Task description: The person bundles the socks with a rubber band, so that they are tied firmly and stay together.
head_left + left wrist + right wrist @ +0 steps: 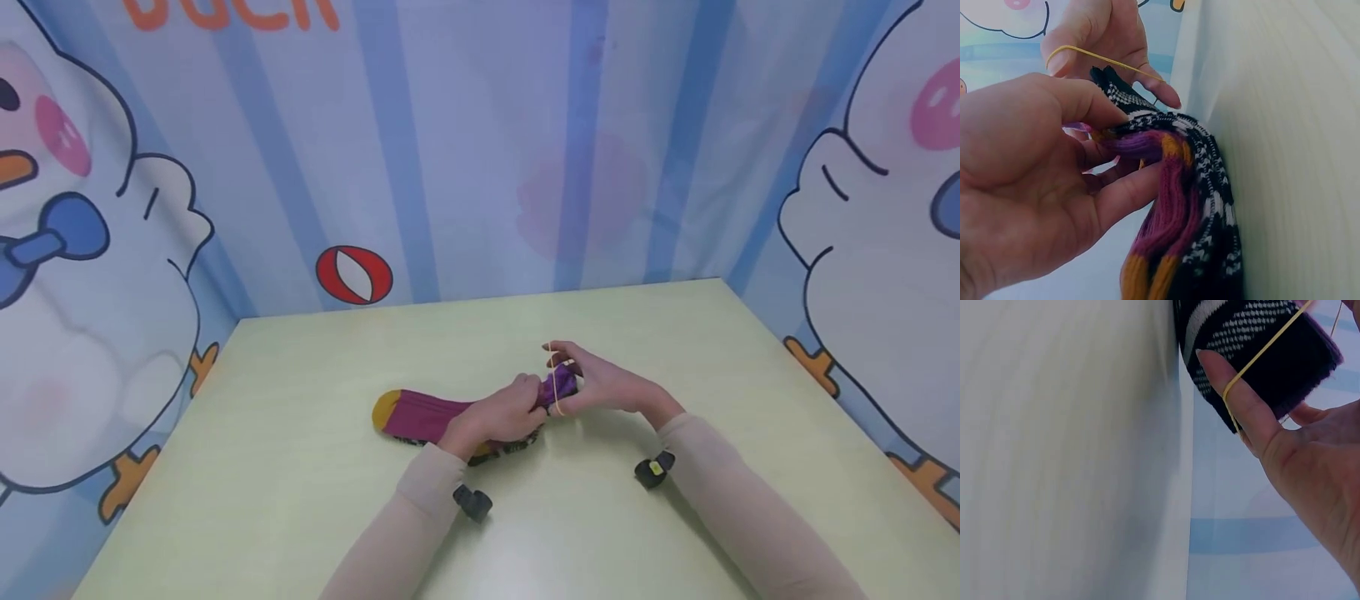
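A pair of knitted socks (423,414), maroon with mustard toe and bands and black-and-white patterned parts, lies layered and lifted at the cuff end. My left hand (498,414) pinches the socks near the cuff, thumb and fingers on opposite sides, as the left wrist view shows. The right hand (603,383) is spread around the cuff end, stretching a thin yellow rubber band (1266,349) between its thumb and fingers. In the right wrist view the band passes across the dark cuff (1285,365), with the thumb alongside the fabric.
The pale table (300,517) extends around both hands. Behind it hangs a blue striped backdrop (480,167) with cartoon ducks on both sides. Small black cameras sit at the left wrist (473,503) and the right wrist (654,470).
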The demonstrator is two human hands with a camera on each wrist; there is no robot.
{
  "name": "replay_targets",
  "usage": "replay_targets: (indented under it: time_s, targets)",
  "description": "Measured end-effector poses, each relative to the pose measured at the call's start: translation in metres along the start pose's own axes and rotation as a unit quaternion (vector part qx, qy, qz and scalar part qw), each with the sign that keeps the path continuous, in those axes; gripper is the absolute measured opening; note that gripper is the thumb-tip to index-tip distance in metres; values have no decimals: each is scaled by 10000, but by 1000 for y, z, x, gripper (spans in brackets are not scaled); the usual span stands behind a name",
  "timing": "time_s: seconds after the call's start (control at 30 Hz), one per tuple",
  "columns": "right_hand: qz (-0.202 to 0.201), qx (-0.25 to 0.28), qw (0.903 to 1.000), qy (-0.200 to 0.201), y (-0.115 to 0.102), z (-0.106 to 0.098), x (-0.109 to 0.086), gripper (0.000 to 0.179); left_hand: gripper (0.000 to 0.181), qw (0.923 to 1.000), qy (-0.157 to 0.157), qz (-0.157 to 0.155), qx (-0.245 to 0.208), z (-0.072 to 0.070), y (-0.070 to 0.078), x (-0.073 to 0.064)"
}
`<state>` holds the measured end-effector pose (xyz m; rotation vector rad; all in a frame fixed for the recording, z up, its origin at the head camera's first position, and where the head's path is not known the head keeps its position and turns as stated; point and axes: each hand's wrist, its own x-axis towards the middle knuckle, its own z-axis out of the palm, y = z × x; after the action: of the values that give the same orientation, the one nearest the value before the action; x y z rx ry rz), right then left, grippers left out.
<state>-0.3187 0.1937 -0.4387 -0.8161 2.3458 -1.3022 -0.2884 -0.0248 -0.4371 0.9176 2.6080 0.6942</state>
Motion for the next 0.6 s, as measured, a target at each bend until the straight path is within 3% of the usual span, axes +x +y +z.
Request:
replay_targets:
  time_s: [0.23, 0.6]
  targets:
    - [-138, 24, 9999, 52, -7, 13, 8, 98, 40, 9992, -222, 219, -244, -4, -8, -8]
    - [85, -68, 9999, 70, -7, 16, 10, 105, 18, 9951, -434, 550, -691, -7, -18, -15]
